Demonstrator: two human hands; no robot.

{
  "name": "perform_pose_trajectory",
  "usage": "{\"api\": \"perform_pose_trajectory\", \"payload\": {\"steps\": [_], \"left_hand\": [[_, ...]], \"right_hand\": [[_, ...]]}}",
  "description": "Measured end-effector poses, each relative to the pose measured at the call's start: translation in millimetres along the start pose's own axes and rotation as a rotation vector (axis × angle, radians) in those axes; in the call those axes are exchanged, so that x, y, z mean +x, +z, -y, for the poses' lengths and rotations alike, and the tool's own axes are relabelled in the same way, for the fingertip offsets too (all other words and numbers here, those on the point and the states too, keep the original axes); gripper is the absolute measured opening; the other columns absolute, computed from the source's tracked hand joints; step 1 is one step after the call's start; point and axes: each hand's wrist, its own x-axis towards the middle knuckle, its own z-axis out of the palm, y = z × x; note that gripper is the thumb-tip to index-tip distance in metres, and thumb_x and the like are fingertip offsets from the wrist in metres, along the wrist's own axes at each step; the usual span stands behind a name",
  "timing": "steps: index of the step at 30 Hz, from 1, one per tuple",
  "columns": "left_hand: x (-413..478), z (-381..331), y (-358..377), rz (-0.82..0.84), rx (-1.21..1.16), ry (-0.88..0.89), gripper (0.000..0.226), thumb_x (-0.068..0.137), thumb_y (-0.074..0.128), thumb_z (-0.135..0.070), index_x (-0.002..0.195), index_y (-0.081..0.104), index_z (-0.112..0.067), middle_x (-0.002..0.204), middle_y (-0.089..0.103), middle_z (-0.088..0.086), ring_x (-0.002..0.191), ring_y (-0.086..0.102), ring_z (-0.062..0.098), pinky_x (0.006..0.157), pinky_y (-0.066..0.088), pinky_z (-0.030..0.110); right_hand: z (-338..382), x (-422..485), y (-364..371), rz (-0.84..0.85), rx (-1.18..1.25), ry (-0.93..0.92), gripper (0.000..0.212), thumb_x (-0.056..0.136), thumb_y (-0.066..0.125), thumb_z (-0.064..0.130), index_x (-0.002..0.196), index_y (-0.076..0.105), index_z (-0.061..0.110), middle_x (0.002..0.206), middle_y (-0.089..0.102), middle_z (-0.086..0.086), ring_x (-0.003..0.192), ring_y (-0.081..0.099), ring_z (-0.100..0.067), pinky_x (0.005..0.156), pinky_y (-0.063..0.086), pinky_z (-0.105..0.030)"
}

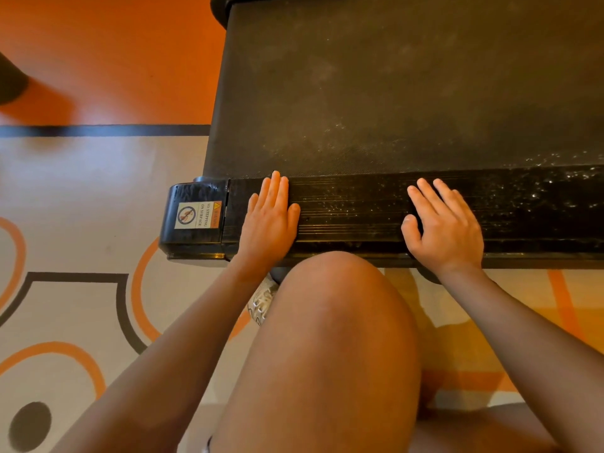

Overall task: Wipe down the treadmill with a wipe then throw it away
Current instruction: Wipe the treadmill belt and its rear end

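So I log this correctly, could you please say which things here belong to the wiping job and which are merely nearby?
Job: side rail, belt, left hand, right hand, both flat on the rail; no wipe in view.
Nearby: warning sticker, shoe, patterned floor.

Just the one view, head-worn and wide-angle. Looks almost straight down over a bent knee (330, 295), pretty close in. Faces the treadmill (392, 145) from its side, with the side rail (353, 214) across mid-frame, the belt (376, 70) up top right, and patterned floor (81, 197) down the left and along the bottom.
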Motion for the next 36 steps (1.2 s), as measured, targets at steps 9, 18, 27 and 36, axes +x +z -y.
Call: {"api": "perform_pose_trajectory", "payload": {"steps": [9, 18, 27, 36], "left_hand": [[-52, 6, 9, 0.022, -0.017, 0.045, 0.069, 0.105, 0.015, -0.053, 0.164, 0.009, -0.018, 0.170, -0.002, -0.002, 0.158, -0.006, 0.017, 0.125, -0.005, 0.039], [-6, 2, -1, 0.000, 0.008, -0.027, 0.062, 0.111, 0.021, -0.047, 0.164, 0.011, -0.018, 0.172, 0.003, 0.002, 0.158, -0.001, 0.021, 0.127, 0.001, 0.050], [-56, 4, 8, 0.003, 0.002, 0.017, 0.067, 0.106, 0.015, -0.052, 0.164, 0.011, -0.020, 0.171, 0.001, -0.002, 0.158, -0.003, 0.017, 0.127, -0.001, 0.044], [19, 1, -3, 0.025, 0.034, -0.019, 0.064, 0.110, 0.024, -0.048, 0.165, 0.008, -0.018, 0.172, 0.002, 0.003, 0.158, -0.001, 0.023, 0.126, 0.003, 0.052]], "right_hand": [[0, 0, 2, 0.000, 0.005, -0.001, 0.056, 0.102, 0.036, 0.038, 0.147, 0.054, 0.010, 0.152, 0.052, -0.012, 0.147, 0.041, -0.031, 0.121, 0.033, -0.050], [0, -1, 1, -0.007, 0.009, -0.004, 0.056, 0.102, 0.036, 0.038, 0.147, 0.054, 0.011, 0.152, 0.052, -0.012, 0.147, 0.040, -0.031, 0.120, 0.032, -0.050], [-1, 0, 2, -0.014, 0.008, -0.007, 0.055, 0.102, 0.037, 0.038, 0.146, 0.055, 0.010, 0.151, 0.053, -0.013, 0.146, 0.042, -0.032, 0.120, 0.034, -0.051], [-3, -1, 3, -0.024, -0.002, -0.020, 0.055, 0.102, 0.035, 0.038, 0.145, 0.056, 0.010, 0.150, 0.054, -0.013, 0.145, 0.043, -0.032, 0.120, 0.035, -0.051]]}}
